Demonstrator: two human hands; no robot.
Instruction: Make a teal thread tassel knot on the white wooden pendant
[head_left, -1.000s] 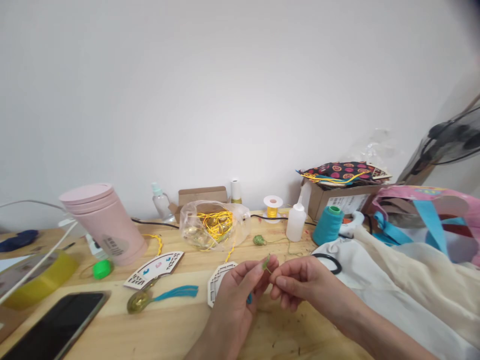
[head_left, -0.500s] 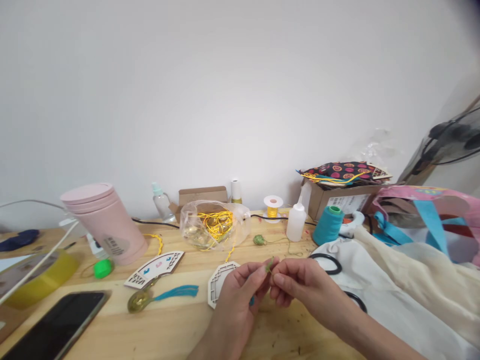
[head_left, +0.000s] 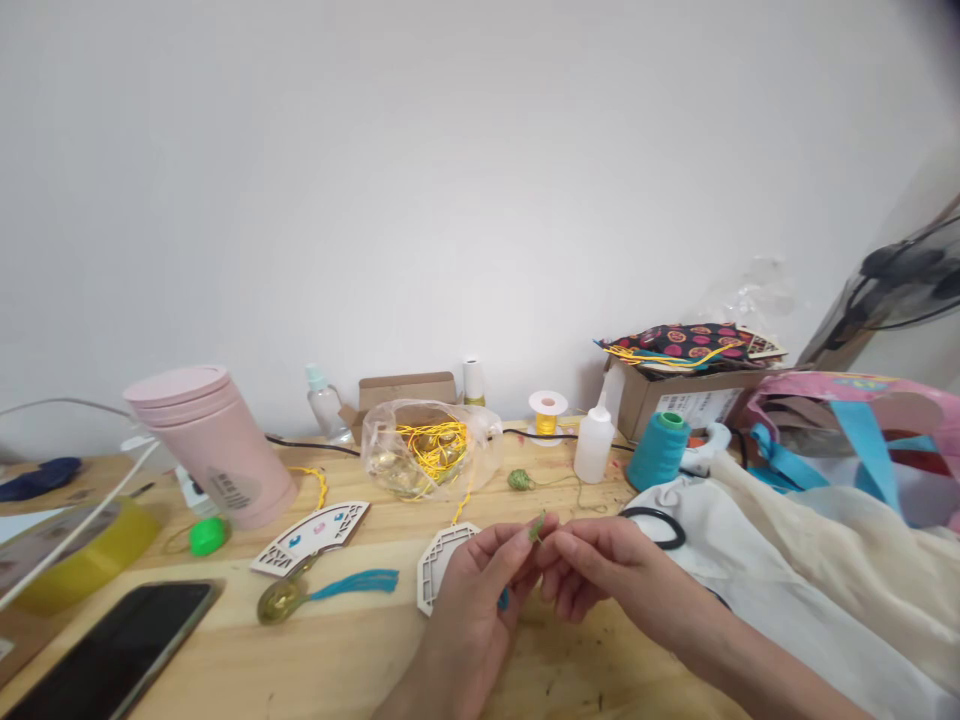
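Note:
My left hand (head_left: 480, 590) is closed, pinching a small bit of green thread (head_left: 536, 528) between thumb and forefinger. Close against it, my right hand (head_left: 611, 570) is also closed; its fingertips meet the thread's lower end, though the exact grip is partly hidden. Behind the left hand lies a white octagonal lattice pendant (head_left: 430, 580) with a yellow cord, partly covered by that hand. A bit of blue shows below the left fingers. A small ball of green thread (head_left: 518, 480) rests on the table beyond the hands, its loose end trailing right.
A white squeeze bottle (head_left: 595, 445) and teal thread cone (head_left: 658, 452) stand behind. Black-handled scissors (head_left: 664, 522) lie partly under white cloth at right. Leftward are a fan-shaped pendant (head_left: 311, 540), blue tassel (head_left: 356, 583), phone (head_left: 112, 650), pink tumbler (head_left: 210, 450) and tape roll (head_left: 105, 550).
My right hand has shifted slightly, its fingertips moving closer to the left ones and its wrist lowering over the scissors' lower handle. The left hand keeps its pinch on the green thread.

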